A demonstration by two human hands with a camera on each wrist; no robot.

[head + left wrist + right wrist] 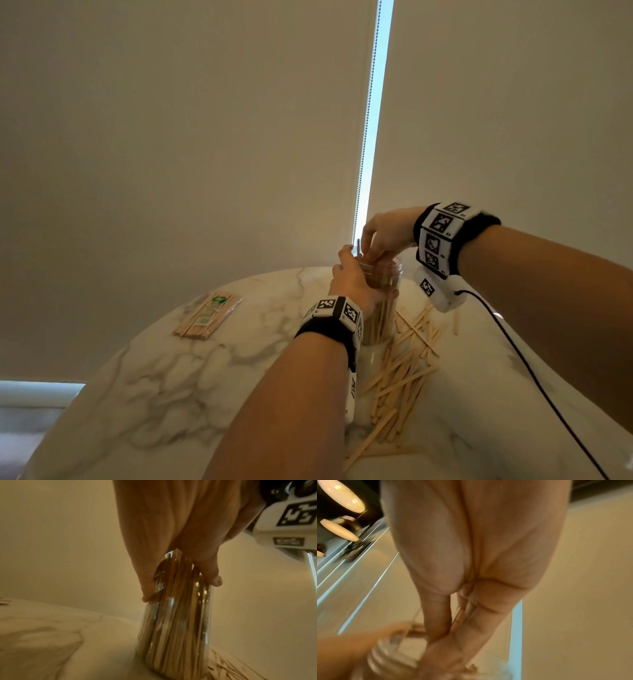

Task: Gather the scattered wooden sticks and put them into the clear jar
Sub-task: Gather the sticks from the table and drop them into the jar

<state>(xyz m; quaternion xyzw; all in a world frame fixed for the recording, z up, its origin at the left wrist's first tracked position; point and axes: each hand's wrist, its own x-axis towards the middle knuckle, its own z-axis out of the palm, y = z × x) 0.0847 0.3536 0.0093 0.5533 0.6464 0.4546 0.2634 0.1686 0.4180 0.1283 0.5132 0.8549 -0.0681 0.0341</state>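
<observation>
While I stand over the round marble worktop (164, 383), the clear jar (173, 635) stands upright on it, near the far edge, and it is already packed with wooden sticks standing on end. My left hand (352, 277) grips the jar around its upper part, with fingers and thumb curled on the wall. My right hand (383, 233) is above the jar mouth with its fingers pointing down to the stick tops there; if it pinches a stick or not, I cannot tell. Many loose wooden sticks (400, 377) lie scattered on the worktop just beside the jar, on its near right side. One wrapped pack of sticks (207, 315) lies well apart at the left.
</observation>
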